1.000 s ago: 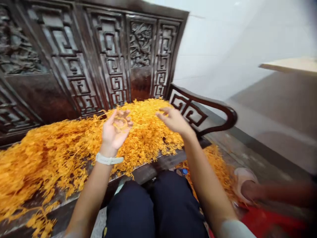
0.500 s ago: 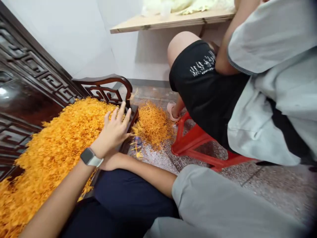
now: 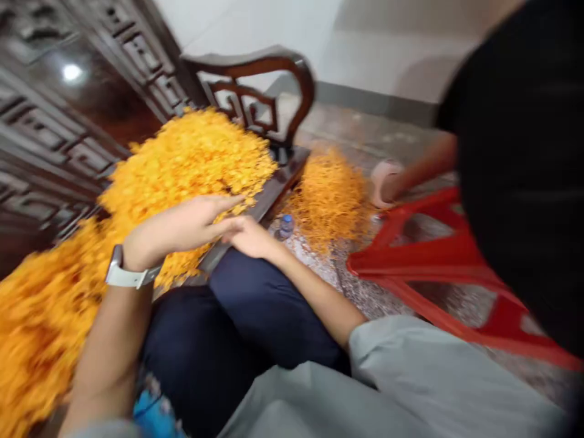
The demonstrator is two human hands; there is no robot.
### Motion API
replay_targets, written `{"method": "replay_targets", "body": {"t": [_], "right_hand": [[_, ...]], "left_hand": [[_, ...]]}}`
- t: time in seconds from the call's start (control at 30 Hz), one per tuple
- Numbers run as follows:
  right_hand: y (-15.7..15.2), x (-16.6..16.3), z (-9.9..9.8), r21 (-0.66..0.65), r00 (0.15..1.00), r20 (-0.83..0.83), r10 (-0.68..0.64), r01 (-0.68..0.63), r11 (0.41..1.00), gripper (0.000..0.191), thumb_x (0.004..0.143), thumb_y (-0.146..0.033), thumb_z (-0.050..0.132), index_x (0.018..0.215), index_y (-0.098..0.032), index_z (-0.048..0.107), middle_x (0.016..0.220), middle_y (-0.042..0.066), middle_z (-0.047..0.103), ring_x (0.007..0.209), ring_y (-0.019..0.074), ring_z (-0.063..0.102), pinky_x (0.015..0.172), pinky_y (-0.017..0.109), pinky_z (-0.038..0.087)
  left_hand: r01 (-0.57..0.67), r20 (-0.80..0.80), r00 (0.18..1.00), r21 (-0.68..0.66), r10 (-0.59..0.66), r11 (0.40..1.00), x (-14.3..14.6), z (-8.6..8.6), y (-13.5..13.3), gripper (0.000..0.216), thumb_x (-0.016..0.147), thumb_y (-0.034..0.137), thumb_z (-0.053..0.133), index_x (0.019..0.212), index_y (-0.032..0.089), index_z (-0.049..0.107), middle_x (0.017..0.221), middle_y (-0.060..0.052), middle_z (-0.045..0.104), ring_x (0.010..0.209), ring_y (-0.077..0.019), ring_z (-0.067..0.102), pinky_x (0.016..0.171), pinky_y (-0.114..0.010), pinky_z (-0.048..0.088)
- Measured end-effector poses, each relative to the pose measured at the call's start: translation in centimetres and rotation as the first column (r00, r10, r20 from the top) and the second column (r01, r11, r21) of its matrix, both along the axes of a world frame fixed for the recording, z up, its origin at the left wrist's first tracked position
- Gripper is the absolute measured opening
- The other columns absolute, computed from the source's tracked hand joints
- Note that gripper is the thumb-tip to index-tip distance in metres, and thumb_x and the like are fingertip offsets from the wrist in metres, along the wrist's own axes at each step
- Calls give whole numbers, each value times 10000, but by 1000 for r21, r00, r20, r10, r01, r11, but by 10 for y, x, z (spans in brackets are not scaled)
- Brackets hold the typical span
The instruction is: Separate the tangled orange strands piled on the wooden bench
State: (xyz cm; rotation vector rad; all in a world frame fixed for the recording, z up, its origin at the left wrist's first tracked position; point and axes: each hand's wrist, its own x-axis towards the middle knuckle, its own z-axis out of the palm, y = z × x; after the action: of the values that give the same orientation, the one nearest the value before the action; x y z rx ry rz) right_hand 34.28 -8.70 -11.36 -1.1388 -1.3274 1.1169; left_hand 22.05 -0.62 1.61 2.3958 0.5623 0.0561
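Observation:
A big heap of orange plastic flower sprigs (image 3: 182,152) covers the seat of a dark carved wooden bench (image 3: 274,182). My left hand (image 3: 182,225), with a pale watch on its wrist, lies sideways over the front of the heap, its fingers stretched out and pointing right, holding nothing that I can see. My right hand (image 3: 250,238) rests by my knee at the bench's front edge, touching the left fingertips. Its own fingers are blurred and partly covered. The whole picture is smeared by motion.
A smaller orange heap (image 3: 328,194) lies on the speckled floor, with a small blue-capped bottle (image 3: 286,225) beside it. A red plastic stool (image 3: 433,261) stands at the right. Another person in black (image 3: 524,182) sits there, one foot in a pink slipper (image 3: 383,182).
The view has swung down and closer. My left hand has dropped and turned flat over the heap. My right hand has come out beside its fingertips at the bench edge.

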Motion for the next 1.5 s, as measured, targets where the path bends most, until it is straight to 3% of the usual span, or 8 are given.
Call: {"method": "replay_targets", "body": {"t": [0.2, 0.37, 0.6, 0.67, 0.87, 1.07, 1.2, 1.5], "right_hand": [[9, -5, -10, -54, 982, 150, 118, -111, 992, 508, 1023, -508, 534, 643, -192, 653, 691, 37, 689, 689, 186, 641, 718, 320, 450], [15, -19, -16, -104, 977, 164, 133, -117, 988, 567, 953, -621, 607, 533, -240, 637, 742, 91, 737, 721, 250, 694, 758, 398, 493], [38, -48, -5, -164, 875, 351, 334, -293, 942, 491, 903, -707, 641, 724, -259, 734, 742, 90, 725, 683, 247, 669, 657, 386, 501], [59, -65, 3, -207, 711, 420, 564, -530, 822, 437, 906, -675, 662, 881, -257, 788, 876, 91, 774, 781, 244, 719, 714, 363, 546], [114, -140, -10, -475, -105, 154, 982, -880, -19, 579, 911, -604, 705, 1389, -279, 722, 1489, 77, 661, 1373, 304, 629, 1130, 385, 517], [121, -166, -40, -430, 260, 291, 921, -824, 369, 639, 954, -654, 628, 1469, -277, 635, 1554, 116, 592, 1426, 325, 569, 1233, 529, 418], [115, -167, -20, -430, 133, 313, 940, -863, 266, 626, 977, -620, 622, 1500, -275, 605, 1585, 103, 565, 1467, 306, 533, 1254, 502, 406], [94, -152, 61, -427, 30, 479, 877, -865, 263, 554, 1021, -566, 579, 1510, -304, 594, 1537, 72, 619, 1395, 291, 606, 1180, 427, 499]], "left_hand": [[-545, -32, 814, 303, 580, 782, -173, -32, -18, 612, 1049, 536, 511, 1556, 196, 557, 1579, -172, 557, 1487, -349, 492, 1268, -518, 318], [-730, -315, 164, 599, 935, 330, -291, -140, -67, 899, 1005, 571, 546, 1698, 74, 261, 1747, -335, 91, 1600, -558, 139, 1216, -746, 206], [-868, 13, 175, 474, 985, 148, -305, -217, -101, 544, 1079, 484, 420, 1451, 148, 632, 1622, -161, 516, 1563, -318, 365, 1293, -497, 223], [-893, 91, 184, 432, 979, 127, -310, -221, -101, 508, 1079, 491, 440, 1388, 158, 668, 1573, -158, 569, 1523, -310, 421, 1279, -491, 247], [-925, 264, 296, 319, 918, 207, -322, -228, -105, 579, 1123, 497, 290, 1452, 127, 592, 1630, -182, 492, 1511, -258, 453, 1238, -448, 348], [-852, 109, 440, 363, 891, 376, -288, -232, -92, 656, 1079, 580, 402, 1502, 107, 567, 1625, -227, 479, 1534, -381, 389, 1248, -558, 297], [-846, 190, 491, 336, 851, 413, -284, -213, -75, 476, 1105, 428, 408, 1370, 138, 676, 1429, -170, 658, 1328, -309, 580, 1145, -478, 426], [-914, 393, -59, 349, 918, -209, -361, -176, -51, 273, 1003, 336, 606, 1163, 143, 714, 1396, -236, 604, 1418, -471, 400, 1150, -715, 255]]}}
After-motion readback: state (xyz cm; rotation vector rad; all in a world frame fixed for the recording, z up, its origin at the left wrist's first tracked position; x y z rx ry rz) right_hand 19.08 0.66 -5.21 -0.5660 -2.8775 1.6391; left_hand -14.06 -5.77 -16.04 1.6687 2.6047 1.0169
